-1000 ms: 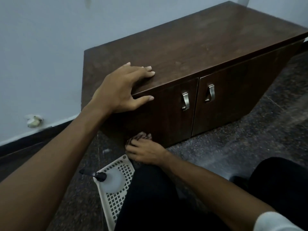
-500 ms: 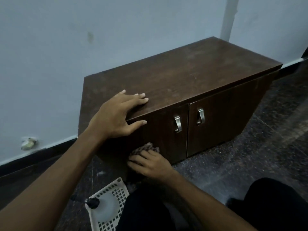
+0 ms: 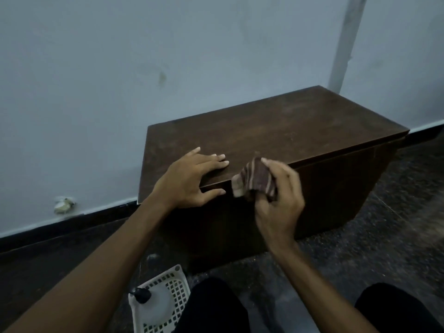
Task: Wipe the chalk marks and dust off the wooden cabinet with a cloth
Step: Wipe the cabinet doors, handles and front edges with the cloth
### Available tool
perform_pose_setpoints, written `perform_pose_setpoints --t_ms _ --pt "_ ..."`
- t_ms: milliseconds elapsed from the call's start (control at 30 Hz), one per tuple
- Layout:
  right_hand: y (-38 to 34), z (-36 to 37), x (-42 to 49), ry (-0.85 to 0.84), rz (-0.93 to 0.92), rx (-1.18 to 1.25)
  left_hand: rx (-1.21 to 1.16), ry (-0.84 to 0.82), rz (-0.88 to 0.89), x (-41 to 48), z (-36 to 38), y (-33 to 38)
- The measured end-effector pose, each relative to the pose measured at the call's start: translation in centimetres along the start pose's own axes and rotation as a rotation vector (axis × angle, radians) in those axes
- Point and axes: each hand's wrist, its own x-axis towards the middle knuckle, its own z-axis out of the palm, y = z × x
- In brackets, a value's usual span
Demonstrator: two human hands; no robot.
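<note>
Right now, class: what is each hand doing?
Left hand: open, fingers flat on the cabinet top.
Right hand: gripping the striped cloth.

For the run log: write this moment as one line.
left hand: resting on cabinet top | right hand: gripping cloth at front edge | top: dust smudges visible

Cloth (image 3: 255, 180) in right hand (image 3: 278, 203)
</note>
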Motion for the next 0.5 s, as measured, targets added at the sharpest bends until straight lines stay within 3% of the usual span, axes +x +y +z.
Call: perform_pose_setpoints --t_ms 33,100,200,333,500 --pt "-0.3 -0.4 1.6 -0.044 -0.049 -0.047 0.003 -0.003 0.000 0.0 0.0 0.0" --pt "-0.6 -1.3 4.1 -0.298 -0.107 -0.240 0.004 -0.003 0.003 0.0 0.0 -0.1" --pt "0.3 -2.6 7.4 -0.537 -0.060 -0.473 0.002 0.005 0.005 0.0 0.1 -0.1" --pt "2.9 -6.2 13.2 -0.495 0.204 -0.607 0.018 -0.012 0.003 0.1 0.1 -0.1" --pt "5.1 -9.2 16.5 -0.447 0.261 -0.812 0.036 -0.013 0.018 0.2 0.2 -0.2"
